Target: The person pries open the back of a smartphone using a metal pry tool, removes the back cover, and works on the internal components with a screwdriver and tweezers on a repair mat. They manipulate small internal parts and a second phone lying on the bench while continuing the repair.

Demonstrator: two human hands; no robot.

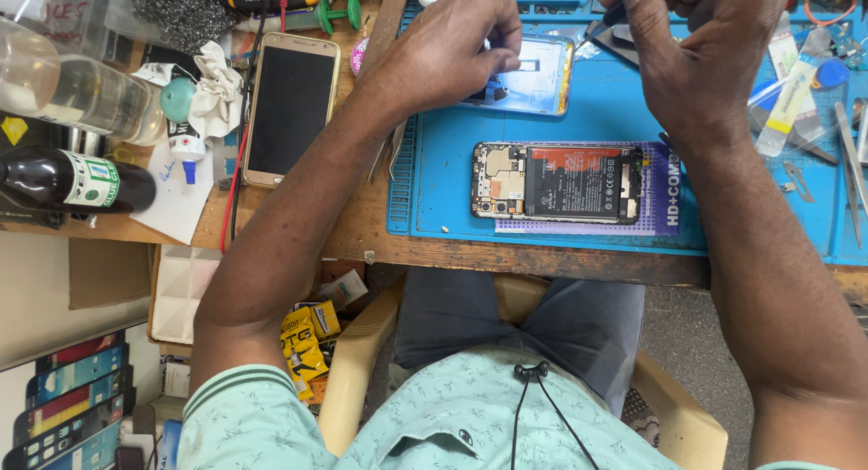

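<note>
Back cover: pale blue phone back cover point(533, 77) lies flat on the blue work mat point(452, 181), at the far side of the mat, partly hidden by the left hand.
Left hand: left hand point(448, 54) rests over the near-left corner of the back cover; thumb and forefinger are pinched together at the cover's upper edge. What the grip holds there is too small to tell.
Right hand: right hand point(701, 50) is raised over the far right of the mat, fingers curled closed around a thin dark tool point(608, 23) whose tip points toward the back cover.
Opened phone: opened smartphone point(556, 183) lies flat, back side up, near the middle of the mat, battery and circuit board exposed, well apart from both hands.
Gold phone: gold smartphone point(291, 108) lies screen up on the wooden tabletop point(362, 226), left of the mat.
Tweezers: metal tweezers point(850, 154) lie at the mat's right edge.
Dark bottle: dark bottle point(72, 183) lies on its side at the far left.
</note>
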